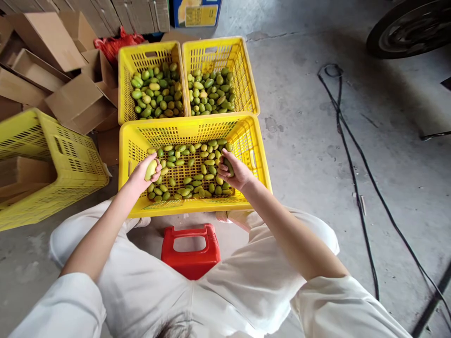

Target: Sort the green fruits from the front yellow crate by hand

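Observation:
My left hand [143,173] is closed around a yellow-green oval fruit [151,170] that looks like a small mango, above the left part of the nearest yellow crate [193,206]. On the right, my right hand [237,172] grips a darker green mango [229,167], partly hidden by the fingers. Several green and yellowish mangoes [190,180] lie loosely spread over the slotted floor of this crate. Behind it, a back left crate [123,89] and a back right crate [252,94] hold thicker piles of the same fruit.
Between my legs is a red plastic stool [192,265]. Another yellow crate [75,157], with cardboard inside, stands at the left near jumbled cardboard boxes [79,103] and a red plastic bag [121,43]. A black cable [352,145] crosses the concrete floor, below a wheel [408,28].

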{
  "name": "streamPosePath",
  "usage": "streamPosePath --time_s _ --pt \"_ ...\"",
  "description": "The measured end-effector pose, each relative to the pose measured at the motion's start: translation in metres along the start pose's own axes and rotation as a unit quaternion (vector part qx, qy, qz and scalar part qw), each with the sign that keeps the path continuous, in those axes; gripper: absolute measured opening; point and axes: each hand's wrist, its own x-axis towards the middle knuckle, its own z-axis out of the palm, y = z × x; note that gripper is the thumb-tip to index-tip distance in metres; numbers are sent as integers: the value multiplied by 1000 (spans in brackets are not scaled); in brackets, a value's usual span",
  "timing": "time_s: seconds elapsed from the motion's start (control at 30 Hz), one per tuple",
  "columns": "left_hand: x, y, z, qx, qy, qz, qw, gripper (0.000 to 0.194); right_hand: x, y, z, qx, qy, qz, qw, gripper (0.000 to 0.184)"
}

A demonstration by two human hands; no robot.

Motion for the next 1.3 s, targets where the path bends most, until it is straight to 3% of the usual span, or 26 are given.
streamPosePath --time_s 0.2,0.37,0.43,0.53,0.7,0.83,1.07,1.13,1.27,1.3 --pt "3 3 -2 -36 28 -47 998 54 0 -4 1 40 26 3 999 48" --pt "5 1 2 -116 62 -5 991 23 4 -4 3 87 69 -14 994 10" --pt "6 -1 5 -123 81 1 989 17 4 -2 4 81 70 -22 994 5" --pt "7 -3 4 -98 69 5 993 14 3 -1 4 78 69 -40 994 18" --pt "6 -5 -4 -51 -32 2 998 22 -1 0 3 36 21 -23 999 46" --pt "3 -4 -4 -14 -37 -11 999 22 -4 1 4 -1 -12 -29 1000 56" --pt "3 1 -1 -35 -4 -18 999 42 -1 -3 8 49 25 -9 998 36" --pt "4 2 0 -74 18 5 997 36 1 -4 7 88 45 -12 995 28" --pt "5 0 5 -154 72 52 984 4 6 -1 3 109 52 -25 992 8" --pt "5 -2 5 -157 77 62 983 6 6 0 3 106 51 -28 993 4"
